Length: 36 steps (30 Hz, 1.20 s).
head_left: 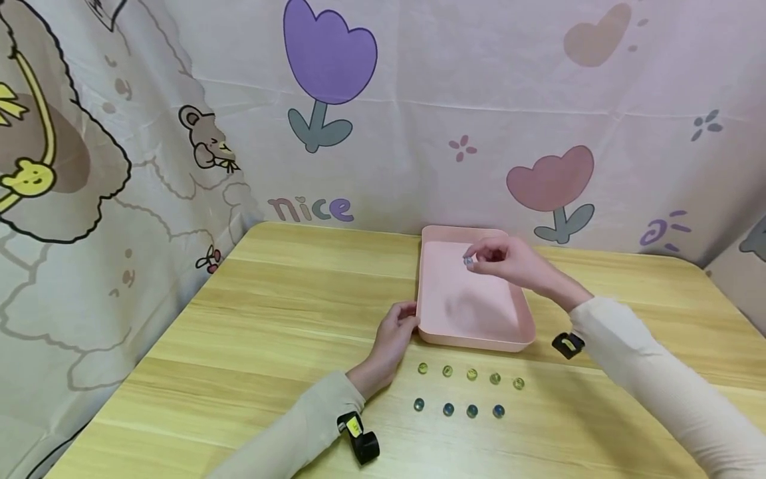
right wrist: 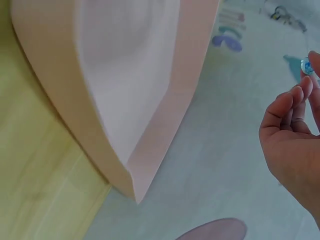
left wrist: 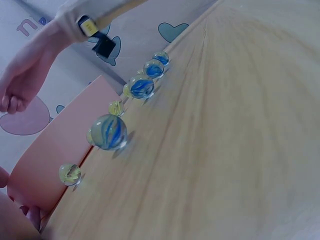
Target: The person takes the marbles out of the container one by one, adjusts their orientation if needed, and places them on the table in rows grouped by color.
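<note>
Above the pink tray (head_left: 467, 343), my right hand (head_left: 505, 258) pinches a clear marble with blue in it (head_left: 469, 261) between thumb and fingertip; the right wrist view also shows this blue marble (right wrist: 307, 66). My left hand (head_left: 391, 339) holds the tray's left wall near its front corner. In front of the tray lies a row of several yellow marbles (head_left: 472, 374). Nearer to me runs a second row of several blue marbles (head_left: 473, 411). The left wrist view shows a blue-swirled marble (left wrist: 109, 132) up close. The tray's inside shows no marbles in the head view.
The tray stands on a wood-grain table (head_left: 287, 293), its back edge near a printed curtain (head_left: 407, 133) that hangs behind. Another stretch of curtain (head_left: 149, 219) hangs along the left side. Each wrist wears a small black camera (head_left: 362, 442).
</note>
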### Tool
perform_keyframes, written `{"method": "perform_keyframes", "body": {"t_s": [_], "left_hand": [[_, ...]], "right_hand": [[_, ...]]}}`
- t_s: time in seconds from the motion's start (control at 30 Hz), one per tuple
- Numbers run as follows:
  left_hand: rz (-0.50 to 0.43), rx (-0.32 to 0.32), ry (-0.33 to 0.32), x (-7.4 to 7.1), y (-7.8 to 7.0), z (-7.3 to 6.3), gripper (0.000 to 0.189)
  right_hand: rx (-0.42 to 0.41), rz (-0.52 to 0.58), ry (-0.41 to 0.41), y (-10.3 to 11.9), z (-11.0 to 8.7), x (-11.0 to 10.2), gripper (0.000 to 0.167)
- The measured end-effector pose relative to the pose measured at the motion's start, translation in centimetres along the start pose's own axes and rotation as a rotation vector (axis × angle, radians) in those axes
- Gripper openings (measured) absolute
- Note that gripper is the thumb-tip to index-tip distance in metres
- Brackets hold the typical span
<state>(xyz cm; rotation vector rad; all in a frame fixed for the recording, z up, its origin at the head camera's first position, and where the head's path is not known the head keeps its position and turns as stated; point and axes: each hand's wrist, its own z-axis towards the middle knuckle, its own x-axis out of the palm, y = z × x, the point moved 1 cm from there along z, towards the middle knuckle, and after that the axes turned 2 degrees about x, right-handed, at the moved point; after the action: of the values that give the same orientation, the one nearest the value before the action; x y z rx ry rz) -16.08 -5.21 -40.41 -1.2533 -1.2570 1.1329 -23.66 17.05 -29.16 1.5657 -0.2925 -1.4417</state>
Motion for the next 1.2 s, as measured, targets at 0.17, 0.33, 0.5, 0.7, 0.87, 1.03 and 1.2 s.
{"method": "perform_keyframes", "body": {"t_s": [0.17, 0.33, 0.5, 0.7, 0.87, 1.03, 1.2], "left_hand": [[-0.005, -0.004, -0.003, 0.0, -0.2, -0.1, 0.037], [-0.008, 0.003, 0.0, 0.2, -0.2, -0.1, 0.037], [-0.011, 0.005, -0.004, 0.3, -0.1, 0.1, 0.037], [-0.006, 0.005, -0.012, 0.2, -0.1, 0.1, 0.038], [-0.01, -0.005, -0.016, 0.0, 0.0, 0.2, 0.038], [-0.014, 0.0, -0.012, 0.1, -0.1, 0.1, 0.037], [-0.016, 0.001, -0.006, 0.2, -0.1, 0.2, 0.037]], "right_hand": [[-0.023, 0.031, 0.005, 1.1, -2.4, 0.6, 0.016], [-0.04, 0.029, -0.014, 1.4, -4.5, 0.7, 0.014], [-0.042, 0.045, -0.02, 1.2, -6.6, 0.9, 0.013], [-0.095, 0.063, -0.012, 0.9, -8.8, 1.6, 0.015], [-0.238, 0.147, 0.021, 0.9, -10.0, 2.5, 0.021], [-0.316, 0.198, 0.069, 0.9, -11.2, 3.3, 0.03], [-0.297, 0.131, 0.058, 0.6, -12.2, 3.5, 0.033]]}}
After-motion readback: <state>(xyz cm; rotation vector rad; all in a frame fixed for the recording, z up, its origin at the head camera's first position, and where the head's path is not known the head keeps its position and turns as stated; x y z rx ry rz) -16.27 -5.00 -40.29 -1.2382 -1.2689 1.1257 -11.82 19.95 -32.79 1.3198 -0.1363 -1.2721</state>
